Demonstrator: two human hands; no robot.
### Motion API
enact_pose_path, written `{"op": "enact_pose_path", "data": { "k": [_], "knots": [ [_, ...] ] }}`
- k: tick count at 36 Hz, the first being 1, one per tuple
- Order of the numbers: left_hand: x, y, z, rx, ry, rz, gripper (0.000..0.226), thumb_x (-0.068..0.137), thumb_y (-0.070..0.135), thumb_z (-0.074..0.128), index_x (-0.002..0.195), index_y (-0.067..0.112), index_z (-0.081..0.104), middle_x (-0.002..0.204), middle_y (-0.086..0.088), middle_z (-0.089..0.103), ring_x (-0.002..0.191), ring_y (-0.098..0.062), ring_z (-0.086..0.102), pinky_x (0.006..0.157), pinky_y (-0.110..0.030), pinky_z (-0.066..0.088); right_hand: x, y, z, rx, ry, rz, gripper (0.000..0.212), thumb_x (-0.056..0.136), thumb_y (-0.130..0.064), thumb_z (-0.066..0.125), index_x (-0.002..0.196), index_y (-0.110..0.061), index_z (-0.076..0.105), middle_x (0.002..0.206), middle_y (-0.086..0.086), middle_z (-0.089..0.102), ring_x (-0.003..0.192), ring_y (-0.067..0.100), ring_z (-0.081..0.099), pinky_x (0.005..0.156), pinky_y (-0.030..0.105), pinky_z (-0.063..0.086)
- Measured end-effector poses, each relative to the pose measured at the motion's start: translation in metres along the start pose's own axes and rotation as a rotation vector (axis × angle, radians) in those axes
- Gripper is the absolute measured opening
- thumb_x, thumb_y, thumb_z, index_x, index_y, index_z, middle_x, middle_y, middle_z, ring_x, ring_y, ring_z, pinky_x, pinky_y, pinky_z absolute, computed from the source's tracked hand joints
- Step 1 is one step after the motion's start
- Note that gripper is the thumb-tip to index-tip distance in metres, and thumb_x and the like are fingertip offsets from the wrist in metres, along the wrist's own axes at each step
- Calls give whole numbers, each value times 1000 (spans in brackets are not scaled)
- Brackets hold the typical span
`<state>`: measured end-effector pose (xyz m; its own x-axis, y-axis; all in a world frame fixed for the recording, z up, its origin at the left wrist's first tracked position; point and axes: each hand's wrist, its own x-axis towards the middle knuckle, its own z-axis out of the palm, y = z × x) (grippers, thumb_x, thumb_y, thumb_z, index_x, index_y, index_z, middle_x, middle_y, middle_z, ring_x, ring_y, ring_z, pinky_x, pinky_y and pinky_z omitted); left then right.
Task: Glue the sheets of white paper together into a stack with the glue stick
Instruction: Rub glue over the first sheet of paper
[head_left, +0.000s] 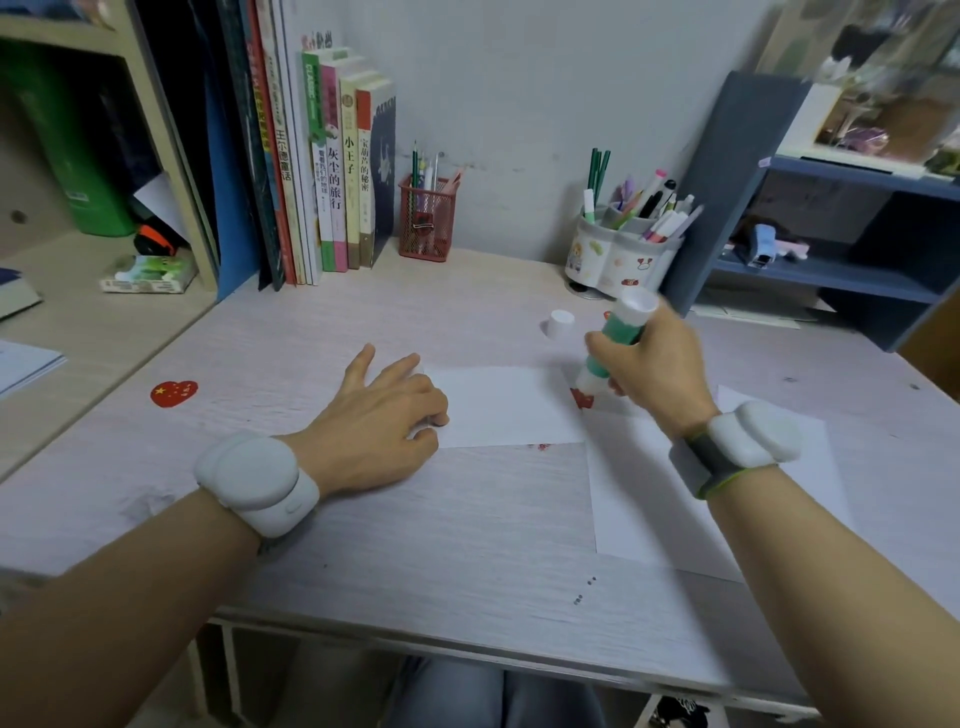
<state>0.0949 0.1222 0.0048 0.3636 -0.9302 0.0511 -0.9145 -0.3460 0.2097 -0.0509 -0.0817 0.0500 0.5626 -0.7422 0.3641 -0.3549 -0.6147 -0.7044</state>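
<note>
Left hand (387, 410) flat, pinning thin floppy white paper sheet (506, 408) | right hand (652, 364) gripping light rigid green-and-white glue stick (615, 338) mid-barrel, tip apparently touching sheet's right edge.

We see the scene in soft, even indoor light, neither dim nor harsh. Shadows are weak: a pale one lies under the left hand (387, 415) on the desk (363, 519), and the space below the desk edge is dark. No strong glare appears; the white sheet (509, 405) is bright but keeps its edges. The right hand (654, 364) and the glue stick (618, 338) are smeared by motion blur. The top right corner is blurred too. The wide lens bends the bookshelf (156, 130) and the forearms near the edges.
</note>
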Motion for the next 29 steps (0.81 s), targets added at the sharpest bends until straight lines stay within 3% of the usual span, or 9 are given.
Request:
{"op": "enact_pose_path", "data": {
  "k": [3,5,7,11,16,19,26,29],
  "knots": [
    [0,0,0,-22,13,-4,27,95,23,38,116,23,55,128,12,48,145,-14,4,114,-43,-16,2,-6,-10,124,55,49,21,80,-22,67,90,-13,52,86,14,66,61,24,62,53,35,56],
    [0,0,0,-33,17,-4,28,94,22,38,116,22,55,127,11,49,145,-14,4,114,-43,-16,-2,-15,-4,187,-41,61,21,81,-19,68,91,-9,54,84,13,66,52,17,59,47,28,52],
    [0,0,-1,-34,17,-6,29,94,20,38,117,22,56,127,11,49,145,-13,4,114,-43,-16,-12,-26,9,211,-137,50,23,81,-20,69,92,-4,56,80,12,67,47,16,57,47,30,51],
    [-1,-1,-1,-34,10,-11,32,93,16,38,120,22,55,132,10,47,145,-13,3,114,-43,-17,-31,-45,38,228,-295,-8,21,83,-22,68,88,-17,48,80,6,63,50,13,57,46,23,52],
    [-2,0,1,-71,35,-29,34,93,12,36,119,23,54,136,10,46,145,-12,2,113,-42,-17,-41,-50,58,187,-274,-12,22,81,-27,68,85,-21,47,82,7,65,61,19,62,56,35,56],
    [-3,-1,2,-79,53,-33,33,93,11,36,118,23,55,134,10,46,145,-12,4,114,-42,-16,-39,-49,58,197,-265,24,23,82,-26,68,91,-16,49,86,10,66,62,20,62,57,35,57],
    [-2,2,4,-78,62,-41,32,93,12,35,115,21,56,131,11,47,145,-15,6,115,-43,-15,-30,-40,52,112,-180,53,27,80,-24,67,75,-25,40,86,12,65,74,32,65,69,50,56],
    [-4,2,3,-91,63,-47,31,93,11,35,115,21,56,130,10,48,145,-14,7,115,-43,-15,-28,-35,43,111,-159,65,22,80,-23,67,79,-21,45,86,13,66,69,31,64,65,49,56]
  ]
}}
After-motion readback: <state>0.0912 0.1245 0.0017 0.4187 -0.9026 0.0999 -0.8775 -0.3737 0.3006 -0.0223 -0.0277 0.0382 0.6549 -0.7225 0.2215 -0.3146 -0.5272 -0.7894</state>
